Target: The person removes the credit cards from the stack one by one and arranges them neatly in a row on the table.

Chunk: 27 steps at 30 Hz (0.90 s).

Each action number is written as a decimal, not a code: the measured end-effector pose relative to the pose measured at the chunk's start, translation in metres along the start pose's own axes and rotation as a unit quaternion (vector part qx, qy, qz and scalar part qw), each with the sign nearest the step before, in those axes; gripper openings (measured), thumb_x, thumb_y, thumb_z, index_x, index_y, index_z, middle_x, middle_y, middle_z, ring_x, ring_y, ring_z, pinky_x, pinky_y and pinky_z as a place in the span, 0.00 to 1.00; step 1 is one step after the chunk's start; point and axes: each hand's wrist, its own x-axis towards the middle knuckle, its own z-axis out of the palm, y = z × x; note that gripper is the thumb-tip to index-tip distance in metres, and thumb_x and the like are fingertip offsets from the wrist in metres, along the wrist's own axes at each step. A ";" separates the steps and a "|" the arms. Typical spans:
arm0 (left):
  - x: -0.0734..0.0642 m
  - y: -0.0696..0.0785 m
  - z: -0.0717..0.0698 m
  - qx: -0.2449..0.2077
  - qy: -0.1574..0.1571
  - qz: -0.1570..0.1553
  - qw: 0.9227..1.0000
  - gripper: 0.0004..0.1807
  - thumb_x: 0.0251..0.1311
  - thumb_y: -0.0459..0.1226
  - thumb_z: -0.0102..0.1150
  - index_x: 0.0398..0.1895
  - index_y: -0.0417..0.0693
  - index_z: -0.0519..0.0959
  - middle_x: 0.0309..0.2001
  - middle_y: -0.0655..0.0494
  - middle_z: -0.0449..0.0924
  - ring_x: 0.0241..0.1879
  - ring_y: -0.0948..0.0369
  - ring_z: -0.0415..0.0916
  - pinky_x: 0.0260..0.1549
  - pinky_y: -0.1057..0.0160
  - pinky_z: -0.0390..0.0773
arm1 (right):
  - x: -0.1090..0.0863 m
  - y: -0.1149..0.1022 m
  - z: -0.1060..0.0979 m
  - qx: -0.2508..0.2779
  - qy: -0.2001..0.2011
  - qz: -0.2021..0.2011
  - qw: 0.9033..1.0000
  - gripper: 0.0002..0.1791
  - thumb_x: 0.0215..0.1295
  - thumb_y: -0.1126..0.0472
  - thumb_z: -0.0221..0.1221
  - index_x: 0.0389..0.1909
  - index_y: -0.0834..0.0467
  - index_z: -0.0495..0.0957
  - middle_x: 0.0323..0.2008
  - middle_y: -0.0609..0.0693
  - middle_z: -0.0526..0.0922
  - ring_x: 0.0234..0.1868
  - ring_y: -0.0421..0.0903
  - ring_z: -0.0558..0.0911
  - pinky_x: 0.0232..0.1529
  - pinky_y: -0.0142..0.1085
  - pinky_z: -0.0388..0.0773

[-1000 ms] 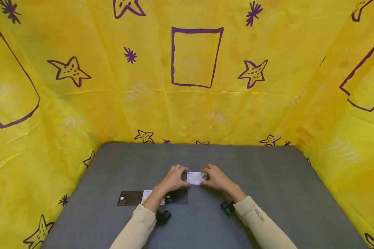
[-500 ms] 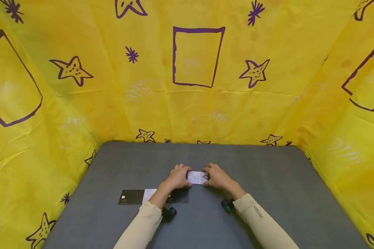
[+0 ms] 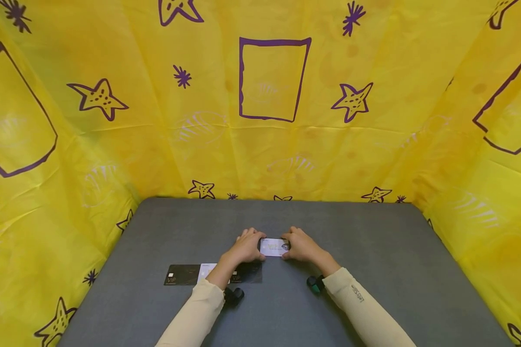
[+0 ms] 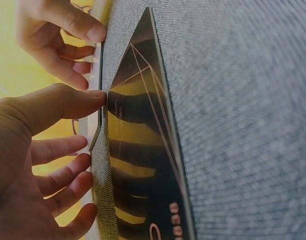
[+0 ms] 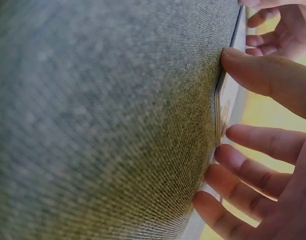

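A white VIP card (image 3: 274, 247) lies flat on the grey table, and in the right wrist view its edge looks layered, as if of more than one card. My left hand (image 3: 246, 246) grips its left end, thumb on the near edge and fingers on the far one. At the other end, my right hand (image 3: 304, 246) holds it likewise between thumb and fingers. Nearer me lies a row: a black VIP card (image 3: 182, 275), a white card (image 3: 206, 270) partly hidden by my left forearm, and another black VIP card (image 3: 248, 273). The latter looms glossy in the left wrist view.
The grey table (image 3: 351, 308) runs back to a yellow cloth (image 3: 273, 159) with purple drawings, which also hangs on both sides. Dark wrist devices sit under both forearms, such as the right camera (image 3: 315, 284).
From a second ago, my left hand has shifted slightly right, closer against the white card's end. The right hand and the row of cards look the same.
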 end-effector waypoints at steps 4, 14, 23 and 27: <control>0.000 0.000 0.000 -0.001 0.003 0.003 1.000 0.32 0.45 0.40 0.75 0.57 0.43 0.77 0.52 0.44 0.74 0.53 0.48 0.67 0.49 0.45 0.68 | 0.001 -0.001 -0.001 -0.003 -0.008 0.000 1.000 0.29 0.49 0.57 0.73 0.53 0.62 0.80 0.41 0.55 0.75 0.38 0.47 0.70 0.40 0.40 0.70; 0.001 0.000 0.000 -0.003 0.001 0.004 1.000 0.29 0.47 0.39 0.74 0.55 0.44 0.79 0.49 0.47 0.74 0.50 0.50 0.67 0.48 0.49 0.67 | 0.001 -0.001 -0.003 -0.003 -0.007 -0.017 1.000 0.26 0.49 0.57 0.74 0.50 0.61 0.83 0.38 0.54 0.75 0.35 0.46 0.69 0.37 0.39 0.68; 0.003 -0.002 0.001 -0.001 0.003 0.011 1.000 0.26 0.48 0.40 0.73 0.53 0.46 0.80 0.48 0.48 0.74 0.49 0.51 0.67 0.49 0.49 0.67 | 0.003 -0.001 -0.002 0.001 -0.009 -0.016 1.000 0.25 0.49 0.57 0.74 0.48 0.62 0.83 0.40 0.54 0.76 0.37 0.46 0.70 0.39 0.40 0.70; 0.004 -0.002 0.001 0.004 0.004 0.014 1.000 0.25 0.48 0.40 0.73 0.52 0.46 0.80 0.48 0.49 0.75 0.49 0.52 0.67 0.48 0.50 0.67 | 0.003 0.000 -0.002 -0.003 -0.006 -0.023 1.000 0.25 0.49 0.57 0.74 0.48 0.62 0.83 0.40 0.54 0.76 0.37 0.46 0.71 0.40 0.40 0.70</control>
